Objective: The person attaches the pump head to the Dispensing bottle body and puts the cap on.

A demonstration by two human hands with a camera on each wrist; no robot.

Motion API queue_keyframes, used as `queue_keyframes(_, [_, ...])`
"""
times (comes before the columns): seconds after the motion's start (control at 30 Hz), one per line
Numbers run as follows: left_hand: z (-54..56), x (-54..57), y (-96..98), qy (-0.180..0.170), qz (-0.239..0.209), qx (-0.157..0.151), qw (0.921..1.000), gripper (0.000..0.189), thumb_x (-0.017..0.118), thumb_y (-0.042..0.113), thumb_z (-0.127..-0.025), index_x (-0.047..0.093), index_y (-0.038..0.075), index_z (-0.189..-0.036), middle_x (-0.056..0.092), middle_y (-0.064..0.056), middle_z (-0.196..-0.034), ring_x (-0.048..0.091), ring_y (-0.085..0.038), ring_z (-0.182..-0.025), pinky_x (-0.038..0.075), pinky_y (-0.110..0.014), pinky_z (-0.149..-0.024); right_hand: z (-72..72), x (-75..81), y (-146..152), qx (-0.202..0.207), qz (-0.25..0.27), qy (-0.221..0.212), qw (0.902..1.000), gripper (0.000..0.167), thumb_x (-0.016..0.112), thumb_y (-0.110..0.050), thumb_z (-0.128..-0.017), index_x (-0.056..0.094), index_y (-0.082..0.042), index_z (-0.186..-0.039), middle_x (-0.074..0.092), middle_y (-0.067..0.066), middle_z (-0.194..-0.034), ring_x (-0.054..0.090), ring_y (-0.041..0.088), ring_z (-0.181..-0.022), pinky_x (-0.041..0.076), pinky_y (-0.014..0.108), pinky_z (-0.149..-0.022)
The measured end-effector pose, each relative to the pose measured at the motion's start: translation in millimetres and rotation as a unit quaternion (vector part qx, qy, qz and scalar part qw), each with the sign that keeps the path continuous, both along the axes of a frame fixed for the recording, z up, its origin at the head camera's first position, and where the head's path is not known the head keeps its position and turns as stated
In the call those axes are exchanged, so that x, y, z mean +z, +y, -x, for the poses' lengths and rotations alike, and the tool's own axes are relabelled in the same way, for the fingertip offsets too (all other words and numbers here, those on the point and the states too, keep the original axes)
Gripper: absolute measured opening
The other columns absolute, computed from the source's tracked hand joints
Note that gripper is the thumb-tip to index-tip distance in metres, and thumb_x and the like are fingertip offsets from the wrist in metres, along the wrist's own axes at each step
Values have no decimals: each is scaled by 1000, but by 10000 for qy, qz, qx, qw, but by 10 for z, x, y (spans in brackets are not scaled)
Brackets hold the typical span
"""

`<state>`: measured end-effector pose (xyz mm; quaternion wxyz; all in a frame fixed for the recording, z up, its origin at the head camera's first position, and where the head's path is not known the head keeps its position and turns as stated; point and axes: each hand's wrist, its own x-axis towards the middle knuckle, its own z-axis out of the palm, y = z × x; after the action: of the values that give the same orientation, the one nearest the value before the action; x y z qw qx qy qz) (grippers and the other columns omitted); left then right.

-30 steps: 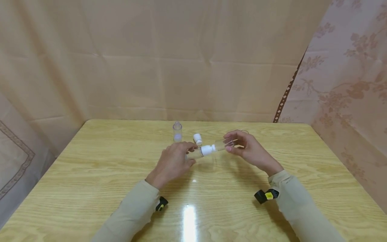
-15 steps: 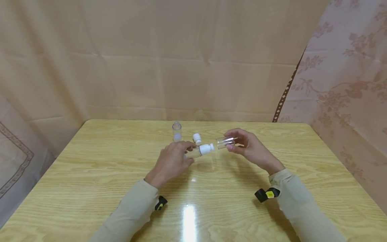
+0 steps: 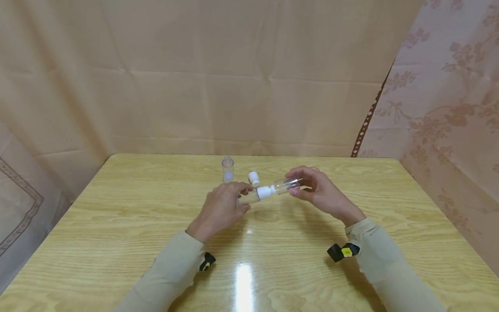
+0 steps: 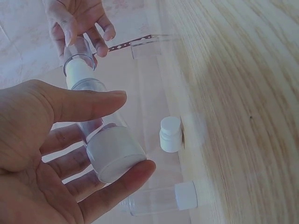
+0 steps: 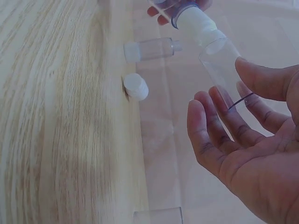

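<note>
My left hand grips a clear bottle lying nearly level above the table, its white base between thumb and fingers in the left wrist view. A white pump top points right from the bottle. My right hand holds a clear tube-shaped cap between thumb and fingers. In the right wrist view the pump's narrow tip appears just inside the mouth of this clear cap. The left fingers partly cover the bottle's body in the head view.
A second clear bottle with a white base stands upright behind my left hand. Beside it is a small white pump top. Another clear cap stands behind my right hand. A curtain hangs past the table's far edge.
The clear cap in my right hand moved slightly right, off the pump tip, then came back left to it. My left hand and the bottle stayed almost still.
</note>
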<state>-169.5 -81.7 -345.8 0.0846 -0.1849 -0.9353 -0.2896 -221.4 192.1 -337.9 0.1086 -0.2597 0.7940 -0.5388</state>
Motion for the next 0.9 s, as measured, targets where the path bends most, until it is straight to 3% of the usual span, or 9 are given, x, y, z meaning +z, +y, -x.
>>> queue_keyframes(0.53, [-6, 15, 2, 13, 32, -90, 10000, 36, 84, 10, -84, 73, 8, -118, 75, -6, -112, 72, -26, -96, 59, -48, -73, -51, -24, -111, 172, 70, 306, 9994, 31, 68, 2, -95, 60, 1, -124, 62, 22, -121, 61, 36, -112, 54, 35, -92])
queue_keyframes(0.9, [-6, 14, 11, 12, 51, -104, 9999, 35, 85, 10, -83, 73, 7, -116, 75, -7, -109, 72, -26, -95, 59, -47, -73, -83, -34, -175, 116, -18, 452, 9989, 32, 70, 0, -94, 61, -1, -124, 64, 15, -119, 63, 32, -110, 50, 56, -96])
